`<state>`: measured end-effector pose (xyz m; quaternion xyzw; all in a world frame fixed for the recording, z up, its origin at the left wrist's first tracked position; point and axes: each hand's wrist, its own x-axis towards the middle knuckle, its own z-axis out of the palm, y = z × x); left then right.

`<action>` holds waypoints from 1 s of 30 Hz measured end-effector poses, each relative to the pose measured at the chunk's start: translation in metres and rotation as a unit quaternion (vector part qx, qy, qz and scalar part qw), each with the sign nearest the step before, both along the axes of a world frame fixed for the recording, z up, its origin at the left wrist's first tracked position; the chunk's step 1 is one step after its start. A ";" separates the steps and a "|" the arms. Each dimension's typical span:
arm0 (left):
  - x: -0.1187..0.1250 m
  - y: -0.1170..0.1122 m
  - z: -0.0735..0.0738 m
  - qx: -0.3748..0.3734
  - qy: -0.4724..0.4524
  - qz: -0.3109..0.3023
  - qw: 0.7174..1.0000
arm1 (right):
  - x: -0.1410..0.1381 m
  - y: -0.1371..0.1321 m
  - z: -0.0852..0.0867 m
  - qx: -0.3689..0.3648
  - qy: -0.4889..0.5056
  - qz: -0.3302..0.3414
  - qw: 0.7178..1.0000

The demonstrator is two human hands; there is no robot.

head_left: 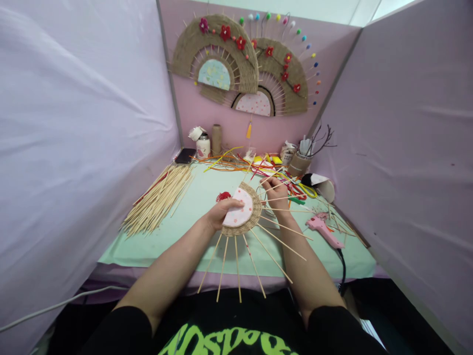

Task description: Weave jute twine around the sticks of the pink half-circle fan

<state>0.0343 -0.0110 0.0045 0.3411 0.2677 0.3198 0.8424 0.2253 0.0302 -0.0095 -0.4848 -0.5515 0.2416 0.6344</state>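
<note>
A half-round woven fan piece with a pink dotted centre and a jute rim lies tilted over the green mat. Thin wooden sticks radiate from it toward me and to the right. My left hand is closed on its left edge, thumb on the pink centre. My right hand is closed at the fan's upper right rim, fingers pinched among the sticks there; what it pinches is too small to name.
A pile of wooden sticks lies at the left. A pink glue gun with a black cord rests at the right. Coloured strips, a jute spool, cups and a phone line the back. Two finished fans hang on the wall.
</note>
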 end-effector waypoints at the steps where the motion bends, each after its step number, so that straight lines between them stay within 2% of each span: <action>1: 0.000 0.000 0.000 0.003 0.003 0.004 1.000 | 0.001 0.000 0.000 0.001 0.000 0.001 1.000; 4: -0.002 0.002 0.000 0.018 -0.012 0.011 1.000 | 0.004 0.003 0.000 -0.005 0.035 0.021 0.999; 6: -0.004 0.004 0.001 0.025 -0.034 0.009 0.999 | 0.010 0.005 0.002 -0.017 0.096 0.061 0.993; 10: -0.011 0.009 0.004 -0.002 -0.047 0.009 0.999 | 0.031 0.005 0.010 -0.056 0.250 0.158 0.954; 12: -0.015 0.012 0.005 -0.011 -0.042 0.019 0.999 | 0.042 0.003 0.014 -0.066 0.293 0.186 0.936; 16: -0.017 0.015 0.007 -0.012 -0.046 0.003 0.999 | 0.054 -0.007 0.020 -0.024 0.310 0.189 0.931; 22: -0.015 0.014 0.008 -0.029 -0.052 -0.052 0.997 | 0.050 -0.012 0.022 0.053 0.337 0.200 0.918; 26: -0.015 0.014 0.005 -0.023 -0.057 -0.072 0.996 | 0.050 -0.009 0.021 0.030 0.363 0.206 0.908; 30: -0.015 0.013 0.005 -0.006 -0.063 -0.087 0.994 | 0.049 0.000 0.016 -0.059 0.415 0.219 0.881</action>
